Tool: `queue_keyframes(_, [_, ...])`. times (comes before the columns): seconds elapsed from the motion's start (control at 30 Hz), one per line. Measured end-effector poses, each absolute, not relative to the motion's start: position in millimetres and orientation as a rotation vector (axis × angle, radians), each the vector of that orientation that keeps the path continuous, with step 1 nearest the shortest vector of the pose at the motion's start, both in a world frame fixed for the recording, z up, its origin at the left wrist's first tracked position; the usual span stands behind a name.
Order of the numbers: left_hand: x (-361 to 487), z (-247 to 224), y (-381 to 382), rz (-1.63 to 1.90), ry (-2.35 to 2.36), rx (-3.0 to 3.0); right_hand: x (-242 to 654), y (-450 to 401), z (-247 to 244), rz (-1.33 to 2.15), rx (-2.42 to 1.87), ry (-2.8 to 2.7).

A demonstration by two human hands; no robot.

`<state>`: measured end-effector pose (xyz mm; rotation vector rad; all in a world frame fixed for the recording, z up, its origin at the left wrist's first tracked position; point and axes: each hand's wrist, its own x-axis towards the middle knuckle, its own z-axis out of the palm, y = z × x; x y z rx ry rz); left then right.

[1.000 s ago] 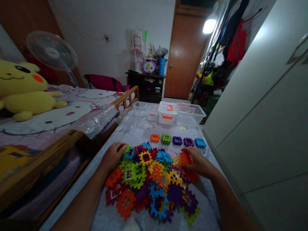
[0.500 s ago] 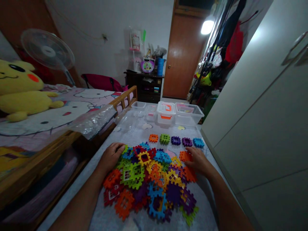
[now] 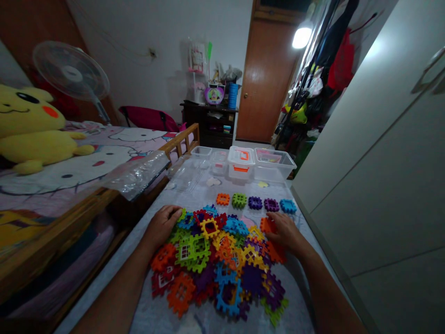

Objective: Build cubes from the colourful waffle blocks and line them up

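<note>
A pile of flat, notched plastic building blocks (image 3: 208, 260) in many colours lies on the covered table before me. My left hand (image 3: 165, 223) rests against the pile's left edge, fingers loosely stretched, touching a lime green piece (image 3: 182, 214). On the right side, my right hand (image 3: 283, 228) lies with its fingers apart over an orange block (image 3: 267, 225). Neither hand grips a piece. Beyond the pile stands a row of small block pieces: orange (image 3: 223, 199), green (image 3: 239, 200), dark purple (image 3: 255, 202), purple (image 3: 271, 205) and blue (image 3: 288, 206).
At the table's far end stand a lidded clear box (image 3: 241, 162) with orange clips and an open clear bin (image 3: 274, 160). A wooden bed rail (image 3: 179, 139) borders the left side, with plastic wrap (image 3: 139, 174) beside it. A white cabinet (image 3: 378, 171) rises on the right.
Both hands stay in place on the pile, and the blocks lie as before. Only the camera view has shifted slightly.
</note>
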<state>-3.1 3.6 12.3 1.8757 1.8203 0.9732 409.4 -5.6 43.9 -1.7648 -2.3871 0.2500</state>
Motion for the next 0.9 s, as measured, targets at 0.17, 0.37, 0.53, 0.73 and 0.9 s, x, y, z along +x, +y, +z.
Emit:
queue_keyframes(0.17, [-3, 13, 3, 0.989, 1.823, 1.87, 408, -7, 41, 0.232, -1.768, -2.373])
queue_keyframes(0.37, [0, 14, 1, 0.977, 1.808, 1.845, 408, 0, 53, 0.119, -1.673, -2.278])
queue_keyframes(0.53, [1, 13, 2, 1.001, 1.796, 1.835, 365, 22, 94, 0.076, -1.477, -2.32])
queue_keyframes(0.73, [1, 14, 1, 1.031, 1.792, 1.848, 293, 67, 102, 0.099, -1.528, -2.481])
queue_keyframes(0.9, [2, 15, 1, 1.039, 1.793, 1.84, 264, 93, 82, 0.141, -1.575, -2.558])
